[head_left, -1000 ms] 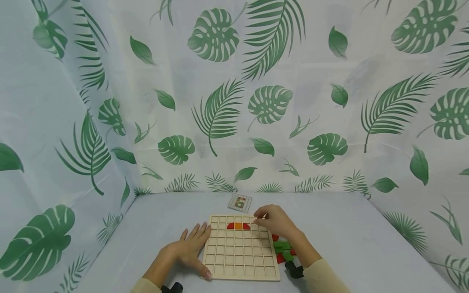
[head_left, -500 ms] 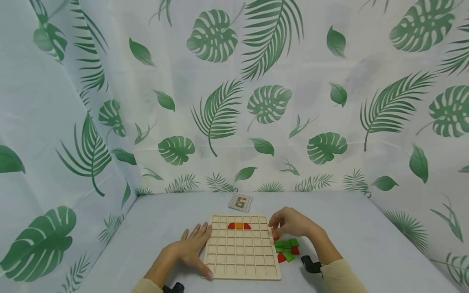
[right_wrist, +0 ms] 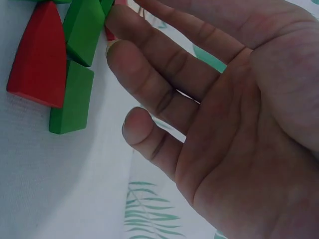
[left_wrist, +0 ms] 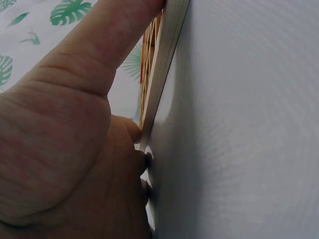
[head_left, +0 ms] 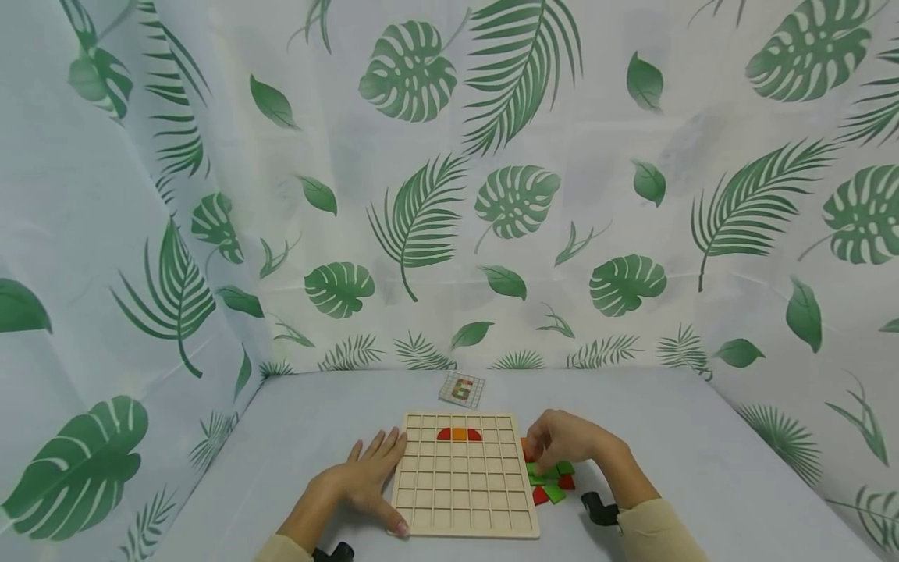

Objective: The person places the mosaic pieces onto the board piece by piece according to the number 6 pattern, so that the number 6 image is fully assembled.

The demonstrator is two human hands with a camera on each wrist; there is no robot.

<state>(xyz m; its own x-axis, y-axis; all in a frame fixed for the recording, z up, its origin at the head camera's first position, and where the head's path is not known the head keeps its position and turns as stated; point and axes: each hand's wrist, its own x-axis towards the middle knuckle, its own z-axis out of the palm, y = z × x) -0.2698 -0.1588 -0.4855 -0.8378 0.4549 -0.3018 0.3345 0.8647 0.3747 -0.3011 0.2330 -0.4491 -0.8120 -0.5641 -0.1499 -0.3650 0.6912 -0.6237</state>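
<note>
A square wooden grid board lies on the table with two red rounded pieces and an orange square in its second row. My left hand rests spread along the board's left edge, thumb at the near corner; in the left wrist view the thumb touches the board's side. My right hand is over the loose pieces right of the board, fingers bent down at the green pieces. The right wrist view shows its loosely bent fingers beside a red piece and green blocks.
A small card with a coloured pattern on a grid lies behind the board. An orange piece sits at the board's right edge. Red pieces lie among the green ones. A leaf-patterned cloth hangs behind the table.
My right hand has moved from the board's upper right corner to the right and nearer, over the loose pieces. The left hand stays in place.
</note>
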